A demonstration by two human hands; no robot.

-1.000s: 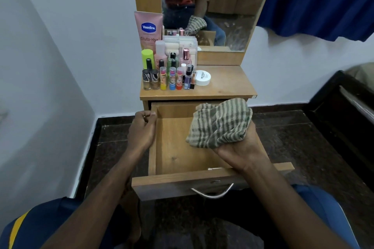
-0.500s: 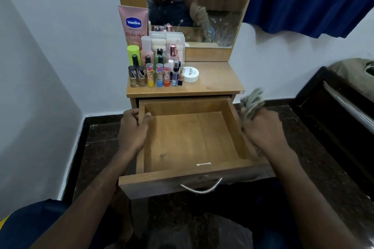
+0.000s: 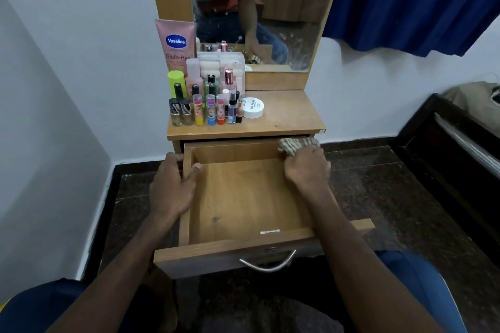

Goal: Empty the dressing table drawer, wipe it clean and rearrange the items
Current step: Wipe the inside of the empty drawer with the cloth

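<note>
The wooden drawer (image 3: pixel 243 197) of the dressing table stands pulled out, with only a small white strip (image 3: pixel 270 231) lying inside near its front. My left hand (image 3: pixel 171 186) grips the drawer's left wall, thumb inside. My right hand (image 3: pixel 307 169) holds a green-striped cloth (image 3: pixel 296 144) bunched against the drawer's right wall at the back right corner. Cosmetics (image 3: pixel 208 108) stand on the left of the table top (image 3: pixel 286 116): several small bottles, a pink Vaseline tube (image 3: pixel 176 44) and a white jar (image 3: pixel 253 107).
A mirror (image 3: pixel 259 8) rises behind the table top. A blue curtain (image 3: pixel 411 0) hangs at the upper right. Dark furniture (image 3: pixel 454 159) stands on the right, a white wall on the left. The drawer's metal handle (image 3: pixel 267 265) faces me above the dark floor.
My right hand carried the cloth from above the drawer's middle to its right wall, then forward to the back right corner. My left hand shifted its hold along the left wall.
</note>
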